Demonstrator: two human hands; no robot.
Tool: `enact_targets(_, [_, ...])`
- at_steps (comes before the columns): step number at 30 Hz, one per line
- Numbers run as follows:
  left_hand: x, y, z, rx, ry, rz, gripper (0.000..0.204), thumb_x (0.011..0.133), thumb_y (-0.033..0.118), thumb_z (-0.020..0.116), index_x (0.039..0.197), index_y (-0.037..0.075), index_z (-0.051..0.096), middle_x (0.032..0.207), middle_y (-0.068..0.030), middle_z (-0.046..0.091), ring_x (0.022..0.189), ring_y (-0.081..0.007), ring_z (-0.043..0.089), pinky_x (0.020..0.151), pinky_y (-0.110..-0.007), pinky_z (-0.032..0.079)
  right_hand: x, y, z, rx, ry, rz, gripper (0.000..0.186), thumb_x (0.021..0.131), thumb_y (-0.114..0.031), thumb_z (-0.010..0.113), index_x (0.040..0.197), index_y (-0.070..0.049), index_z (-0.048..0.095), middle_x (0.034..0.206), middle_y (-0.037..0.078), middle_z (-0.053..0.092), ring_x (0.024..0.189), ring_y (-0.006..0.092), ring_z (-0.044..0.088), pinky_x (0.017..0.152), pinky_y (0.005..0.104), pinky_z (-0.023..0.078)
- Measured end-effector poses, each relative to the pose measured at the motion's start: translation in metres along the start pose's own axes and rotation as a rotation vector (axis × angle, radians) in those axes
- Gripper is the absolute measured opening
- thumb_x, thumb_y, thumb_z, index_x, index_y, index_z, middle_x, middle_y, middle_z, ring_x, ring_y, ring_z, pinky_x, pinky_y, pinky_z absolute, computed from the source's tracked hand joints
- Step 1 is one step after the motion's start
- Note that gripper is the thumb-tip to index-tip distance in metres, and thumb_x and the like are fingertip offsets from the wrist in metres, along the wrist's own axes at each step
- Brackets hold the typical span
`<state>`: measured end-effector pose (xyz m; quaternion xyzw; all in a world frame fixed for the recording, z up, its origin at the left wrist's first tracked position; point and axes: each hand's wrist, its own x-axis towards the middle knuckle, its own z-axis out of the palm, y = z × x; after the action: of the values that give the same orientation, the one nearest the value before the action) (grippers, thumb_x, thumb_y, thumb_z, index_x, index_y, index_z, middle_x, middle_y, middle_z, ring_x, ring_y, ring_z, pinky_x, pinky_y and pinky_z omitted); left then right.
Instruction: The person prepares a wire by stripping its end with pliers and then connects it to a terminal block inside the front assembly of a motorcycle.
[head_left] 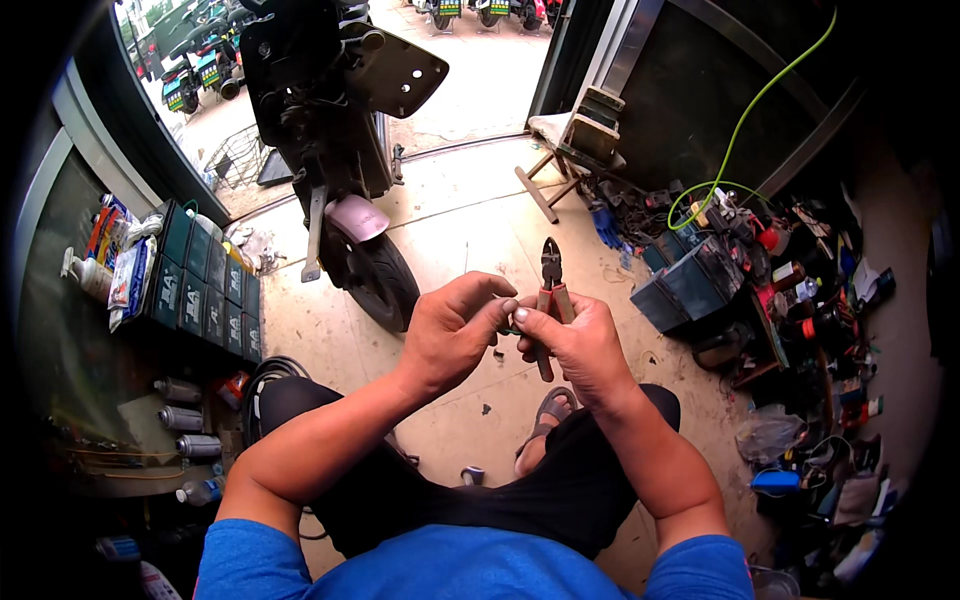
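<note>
- Left hand (pixel 445 335): curled inward, thumb and forefinger tips drawn close together, just beside the right thumb; cannot tell whether clamped on anything.
- Right hand (pixel 585 340): fingers closed around a pair of pliers (pixel 551 268), thumb stretched toward the left fingertips.
- Pliers with red-edged grips: head pointing away from the body, beyond the right fingers; one handle end jutting out on the near side of them. Cannot tell whether jaws fully closed.
- Small dark greenish piece (pixel 511 331): between the two hands, just under the right thumb tip; too small to make out.
- Just beyond the left fingers, to the left: black tyre (pixel 385 287) under a pink mudguard (pixel 357 219), part of a dark two-wheeler (pixel 325 130).
- Well left of the fingers: stacked dark batteries (pixel 195 290), with metal cans (pixel 181 418) nearer the body.
- Beyond the right fingers, to the right: a small folding seat (pixel 592 132) and a blue glove (pixel 606 229).
- Farther right of the fingers: more batteries in a heap (pixel 690 282), below a looping green hose (pixel 741 122).
- Nearer the body than the right fingers: a sandalled foot (pixel 546 420) on the pale floor (pixel 450 432).
</note>
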<state>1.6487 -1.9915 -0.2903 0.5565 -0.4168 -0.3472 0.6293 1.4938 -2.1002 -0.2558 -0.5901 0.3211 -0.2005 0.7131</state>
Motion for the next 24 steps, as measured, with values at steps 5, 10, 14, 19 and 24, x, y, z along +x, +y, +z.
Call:
enact_targets(5, [0.0, -0.001, -0.006, -0.103, -0.113, -0.029, 0.017, 0.102, 0.006, 0.069, 0.118, -0.002, 0.065, 0.094, -0.0031, 0.07, 0.083, -0.009, 0.067, 0.07, -0.024, 0.054, -0.001, -0.006, -0.009, 0.031, 0.042, -0.018, 0.02, 0.096, -0.015, 0.074, 0.106, 0.002, 0.071, 0.081, 0.009, 0.072, 0.064, 0.0124, 0.066, 0.047, 0.0247, 0.046])
enact_targets(10, [0.001, 0.006, -0.007, -0.114, -0.179, -0.067, 0.019, 0.098, 0.004, 0.073, 0.114, -0.003, 0.065, 0.091, -0.0046, 0.068, 0.085, -0.0109, 0.066, 0.073, -0.028, 0.055, 0.0, -0.011, -0.011, -0.02, 0.029, -0.058, 0.018, 0.095, -0.015, 0.075, 0.103, 0.001, 0.072, 0.081, 0.007, 0.072, 0.063, 0.0104, 0.065, 0.049, 0.0236, 0.047])
enact_targets(14, [-0.001, 0.005, -0.009, -0.044, -0.216, -0.056, 0.018, 0.098, 0.005, 0.074, 0.112, -0.003, 0.067, 0.09, -0.0027, 0.069, 0.082, -0.008, 0.065, 0.071, -0.025, 0.054, -0.003, -0.023, -0.017, -0.165, 0.026, -0.077, 0.017, 0.094, -0.016, 0.078, 0.1, -0.001, 0.074, 0.075, 0.004, 0.07, 0.061, 0.0074, 0.062, 0.049, 0.0222, 0.044])
enact_targets(19, [-0.003, 0.013, -0.003, 0.012, -0.17, -0.037, 0.011, 0.099, 0.007, 0.072, 0.105, -0.002, 0.07, 0.079, -0.0013, 0.069, 0.07, -0.0058, 0.063, 0.061, -0.022, 0.05, -0.004, -0.025, -0.017, -0.172, 0.079, -0.12, 0.016, 0.093, -0.016, 0.08, 0.099, -0.002, 0.074, 0.072, 0.003, 0.068, 0.06, 0.006, 0.06, 0.049, 0.0217, 0.043])
enact_targets(24, [-0.003, 0.017, -0.001, -0.084, -0.045, -0.119, 0.01, 0.1, 0.009, 0.071, 0.1, -0.001, 0.07, 0.074, -0.0021, 0.068, 0.061, -0.0058, 0.061, 0.052, -0.021, 0.045, 0.004, -0.031, -0.023, -0.152, 0.256, -0.205, 0.016, 0.092, -0.015, 0.083, 0.097, -0.003, 0.073, 0.073, 0.002, 0.068, 0.06, 0.0064, 0.06, 0.048, 0.0211, 0.042])
